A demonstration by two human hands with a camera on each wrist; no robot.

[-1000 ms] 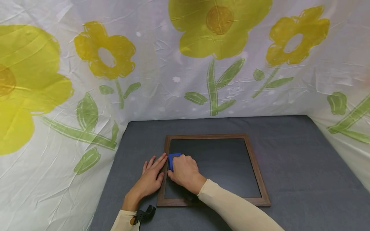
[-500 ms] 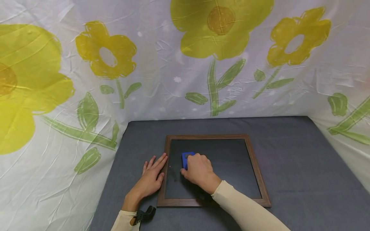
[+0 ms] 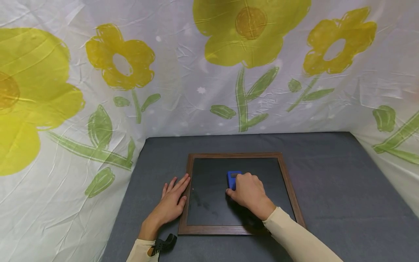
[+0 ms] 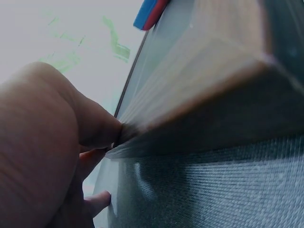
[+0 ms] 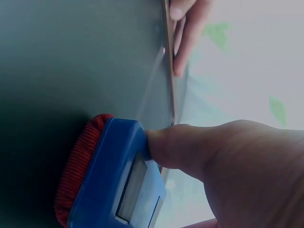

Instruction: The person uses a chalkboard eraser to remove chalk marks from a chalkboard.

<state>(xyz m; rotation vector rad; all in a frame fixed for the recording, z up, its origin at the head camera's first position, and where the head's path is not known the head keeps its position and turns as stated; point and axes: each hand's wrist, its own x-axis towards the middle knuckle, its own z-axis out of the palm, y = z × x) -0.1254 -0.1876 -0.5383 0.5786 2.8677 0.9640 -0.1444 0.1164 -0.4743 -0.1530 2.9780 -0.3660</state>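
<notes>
A creased white sheet (image 3: 176,112) forms the walls, rising behind and at both sides. It is printed with yellow flowers: a large one (image 3: 226,40) at the back, cut off by the top edge, between two smaller ones, and another large one (image 3: 19,120) at left. Green stems and leaves hang below. A dark grey cloth (image 3: 337,182) covers the table, reaching the back wall. Light is soft; the back wall looks faintly lilac.

White backdrop (image 3: 176,109) with yellow flowers (image 3: 250,23), grey tablecloth (image 3: 340,189)
</notes>
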